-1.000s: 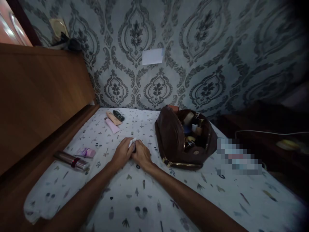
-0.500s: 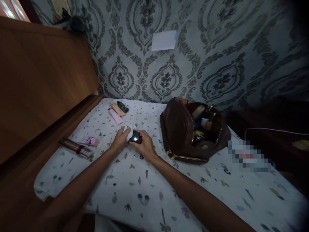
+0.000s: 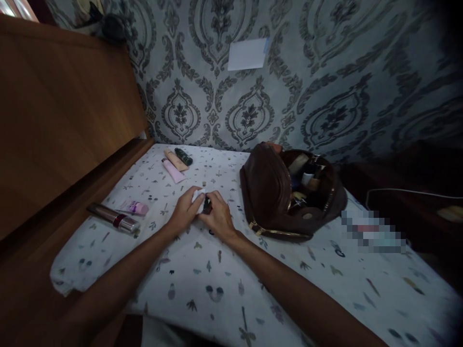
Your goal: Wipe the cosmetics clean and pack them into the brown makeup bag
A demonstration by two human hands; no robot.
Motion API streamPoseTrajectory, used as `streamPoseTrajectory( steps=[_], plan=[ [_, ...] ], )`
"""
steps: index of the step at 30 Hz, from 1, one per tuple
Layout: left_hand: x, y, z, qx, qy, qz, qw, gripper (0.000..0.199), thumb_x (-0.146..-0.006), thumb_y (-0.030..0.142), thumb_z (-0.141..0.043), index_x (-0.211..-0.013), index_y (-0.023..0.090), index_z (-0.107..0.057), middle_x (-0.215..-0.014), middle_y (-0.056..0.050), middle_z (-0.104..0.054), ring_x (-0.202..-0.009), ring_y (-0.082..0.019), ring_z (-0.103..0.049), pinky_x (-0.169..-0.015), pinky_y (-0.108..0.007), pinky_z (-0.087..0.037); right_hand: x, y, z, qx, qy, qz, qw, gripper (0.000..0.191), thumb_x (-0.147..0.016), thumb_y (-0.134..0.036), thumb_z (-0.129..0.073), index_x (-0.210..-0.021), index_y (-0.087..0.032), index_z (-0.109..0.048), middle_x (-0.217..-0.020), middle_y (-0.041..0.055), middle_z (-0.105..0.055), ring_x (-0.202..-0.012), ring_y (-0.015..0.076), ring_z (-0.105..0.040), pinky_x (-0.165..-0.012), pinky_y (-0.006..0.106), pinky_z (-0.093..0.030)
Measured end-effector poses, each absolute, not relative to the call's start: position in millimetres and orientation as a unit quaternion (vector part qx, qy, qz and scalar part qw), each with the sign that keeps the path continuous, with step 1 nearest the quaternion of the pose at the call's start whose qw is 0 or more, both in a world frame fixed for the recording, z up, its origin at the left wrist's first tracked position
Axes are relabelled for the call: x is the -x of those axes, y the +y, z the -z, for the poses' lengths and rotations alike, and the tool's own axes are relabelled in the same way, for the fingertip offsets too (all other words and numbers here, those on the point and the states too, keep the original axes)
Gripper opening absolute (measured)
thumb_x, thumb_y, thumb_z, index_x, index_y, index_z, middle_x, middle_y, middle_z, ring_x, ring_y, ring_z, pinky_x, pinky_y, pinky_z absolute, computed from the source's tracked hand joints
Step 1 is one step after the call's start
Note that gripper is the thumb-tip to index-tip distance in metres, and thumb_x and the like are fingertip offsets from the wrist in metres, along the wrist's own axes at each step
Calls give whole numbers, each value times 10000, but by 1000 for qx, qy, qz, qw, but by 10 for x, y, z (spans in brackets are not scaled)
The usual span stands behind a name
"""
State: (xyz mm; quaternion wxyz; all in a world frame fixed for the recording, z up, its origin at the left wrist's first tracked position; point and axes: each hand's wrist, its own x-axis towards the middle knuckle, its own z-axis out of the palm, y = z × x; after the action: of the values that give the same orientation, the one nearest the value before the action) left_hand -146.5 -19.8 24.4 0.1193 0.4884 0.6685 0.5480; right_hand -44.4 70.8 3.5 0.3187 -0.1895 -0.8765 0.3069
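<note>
My left hand (image 3: 183,211) is closed on a crumpled white tissue (image 3: 198,193). It presses the tissue against a small dark object (image 3: 207,205), rounded and shiny like a compact, which my right hand (image 3: 220,216) grips between thumb and fingers. Both hands meet over the middle of the patterned sheet, and the fingers hide much of the object. Beyond my left hand lie a pink tube (image 3: 174,170), a beige tube (image 3: 176,160) and a dark green tube (image 3: 183,156). To the right stands an open brown cosmetics bag (image 3: 265,193) with several items inside.
A brown and silver cylinder (image 3: 113,219) and a clear tube with a pink cap (image 3: 136,207) lie at the left. Wooden panelling (image 3: 68,115) borders that side, a patterned wall (image 3: 249,111) the back. A blurred-out flat item (image 3: 374,231) lies right of the bag.
The dark object has turned in my right hand, so its glossy round face no longer shows. My left hand has shifted slightly right, bringing the tissue closer over it.
</note>
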Motion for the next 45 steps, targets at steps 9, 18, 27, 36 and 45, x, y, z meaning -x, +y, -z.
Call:
streamPoseTrajectory(
  steps=[9, 18, 27, 36, 45],
  plan=[
    [1467, -135, -230, -242, 558, -737, 293, 449, -766, 594, -692, -854, 161, -614, -759, 9, -596, -725, -141, -568, -726, -247, -465, 498, 771, 57, 122, -784, -442, 419, 422, -704, -253, -775, -1084, -207, -597, -1030, 50, -618, -971, 225, -602, -844, 357, -509],
    [1457, -176, -244, -340, 559, -702, 280, 390, -842, 541, -641, -938, 165, -605, -807, 9, -591, -758, -134, -572, -750, -238, -463, 487, 730, 89, 120, -763, -498, 394, 577, -694, -168, -720, -1236, -218, -529, -1177, 77, -607, -1026, 219, -619, -845, 346, -539],
    [1474, -180, -298, -246, 630, -690, 257, 487, -830, 651, -561, -692, 186, -520, -589, 37, -496, -535, -115, -469, -544, -239, -410, 451, 682, -36, 138, -785, -451, 402, 460, -666, -261, -805, -1086, -220, -622, -965, 32, -588, -717, 160, -544, -687, 316, -504],
    [1430, -269, -270, -488, 699, -511, 107, 451, -945, 510, -444, -1218, 168, -552, -975, -70, -676, -882, -219, -640, -816, -324, -485, 491, 685, -15, 183, -572, -721, 347, 426, -699, -547, -734, -862, -222, -513, -762, -42, -531, -575, 118, -532, -450, 239, -480],
    [1467, -284, -238, -535, 716, -429, 133, 664, -854, 508, -615, -1389, 157, -436, -939, -67, -699, -809, -236, -647, -722, -309, -479, 505, 784, -80, 266, -487, -815, 169, 621, -816, -783, -423, -810, -183, -584, -487, -44, -506, -312, 109, -427, -282, 226, -289]
  ],
)
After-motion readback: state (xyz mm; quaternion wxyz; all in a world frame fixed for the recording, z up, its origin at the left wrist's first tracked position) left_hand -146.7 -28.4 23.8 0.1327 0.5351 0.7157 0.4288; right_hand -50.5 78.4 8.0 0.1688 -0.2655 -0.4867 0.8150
